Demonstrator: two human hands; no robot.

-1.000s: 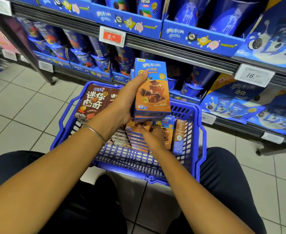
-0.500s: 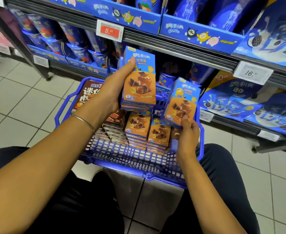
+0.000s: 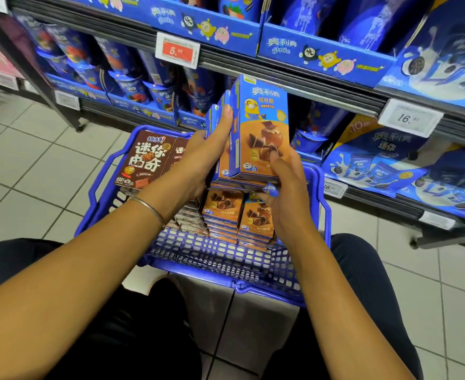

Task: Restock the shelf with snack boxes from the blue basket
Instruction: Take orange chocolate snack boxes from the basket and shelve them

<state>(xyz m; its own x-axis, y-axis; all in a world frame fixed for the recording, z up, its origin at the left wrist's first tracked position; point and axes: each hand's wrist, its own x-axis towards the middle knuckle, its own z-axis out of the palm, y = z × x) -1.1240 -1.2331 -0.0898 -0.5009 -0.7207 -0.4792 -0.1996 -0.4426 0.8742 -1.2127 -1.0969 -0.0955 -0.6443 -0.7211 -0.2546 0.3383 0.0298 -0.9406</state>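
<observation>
A blue basket (image 3: 108,185) stands on the floor in front of my knees. It holds rows of blue-and-orange snack boxes (image 3: 223,207) and brown cookie boxes (image 3: 146,160). Above the basket I hold a small stack of blue-and-orange snack boxes (image 3: 261,124) upright. My left hand (image 3: 209,154) grips the stack from the left, fingers reaching up its side. My right hand (image 3: 286,187) holds the front box at its lower right, thumb on its face. The lower shelf (image 3: 302,86) lies right behind the stack.
Blue cup snacks (image 3: 132,86) fill the lower shelf on the left, and blue cookie packs (image 3: 376,163) lie on the right. Price tags (image 3: 177,50) hang on the shelf rail. A shelf post (image 3: 34,69) meets the tiled floor (image 3: 28,165) at left.
My right hand lifted a box out of the basket and brought it against the boxes in my left hand. Both hands now hold one stack together.
</observation>
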